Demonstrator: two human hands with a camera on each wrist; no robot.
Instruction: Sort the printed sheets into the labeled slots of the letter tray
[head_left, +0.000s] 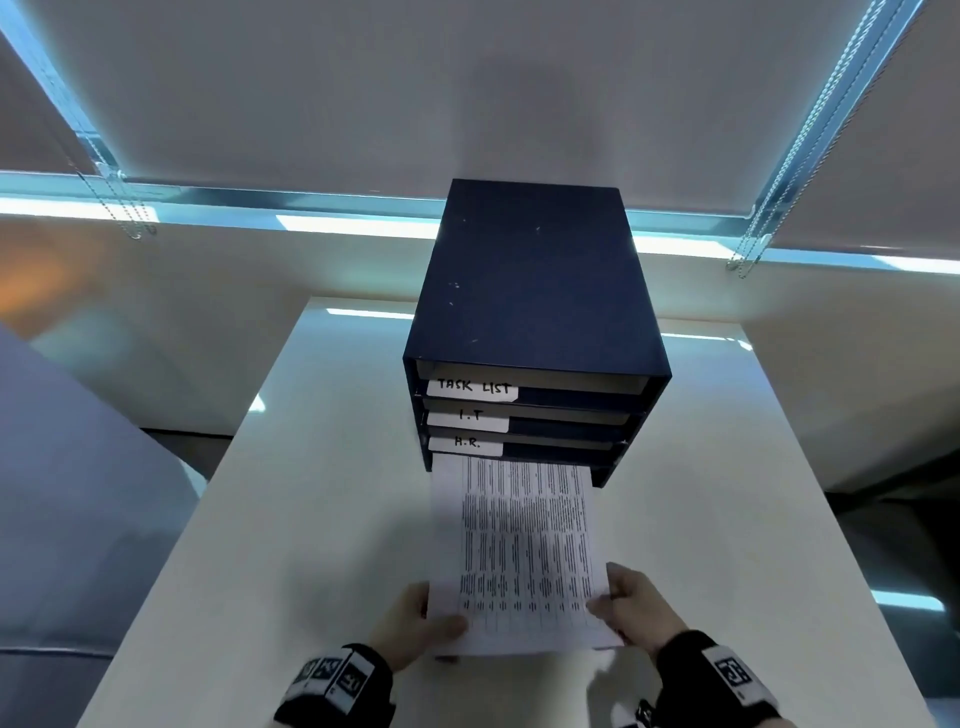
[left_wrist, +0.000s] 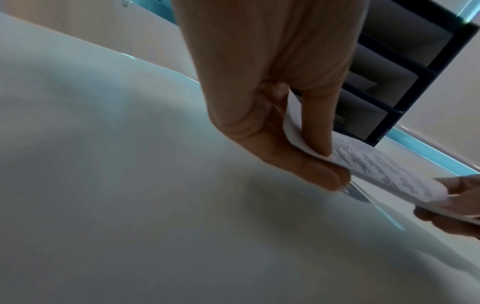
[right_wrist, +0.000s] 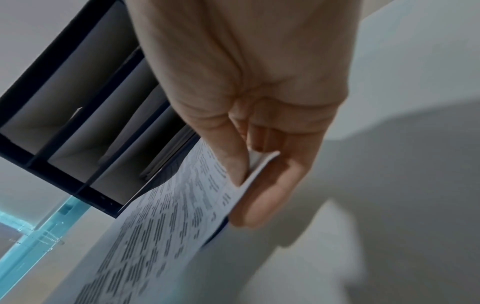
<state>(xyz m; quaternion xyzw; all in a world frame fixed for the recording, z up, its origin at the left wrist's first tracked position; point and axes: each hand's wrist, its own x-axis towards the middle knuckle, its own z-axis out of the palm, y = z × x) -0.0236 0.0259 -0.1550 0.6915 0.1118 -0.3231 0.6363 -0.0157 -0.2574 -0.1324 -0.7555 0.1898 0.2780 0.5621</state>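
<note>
Head view shows a white table (head_left: 291, 519) with a dark blue letter tray (head_left: 535, 291) standing upright near its far edge, the open front facing the person. Window blinds (head_left: 311, 93) hang behind it, with bead chains at both sides. The tray has stacked slots; three white labels on their front lips read, from the top down, TASK LIST (head_left: 471, 388), I.T (head_left: 467, 418) and H.R. (head_left: 466, 444). A printed sheet (head_left: 519, 545), covered in dense columns of text, lies almost flat just above the table, its far edge entering the lowest slot, under the H.R. label; most of the sheet is outside the tray. The left hand (head_left: 415, 623) pinches the sheet's near left corner, thumb on top and fingers beneath, as the left wrist view confirms (left_wrist: 306, 131). The right hand (head_left: 636, 605) pinches the near right corner the same way, the thumb pressed on the printed face and the fingers curled under the edge (right_wrist: 259, 185). Black wrist straps with square markers sit on both wrists. From the wrist views, the upper slots hold pale sheets already.
</note>
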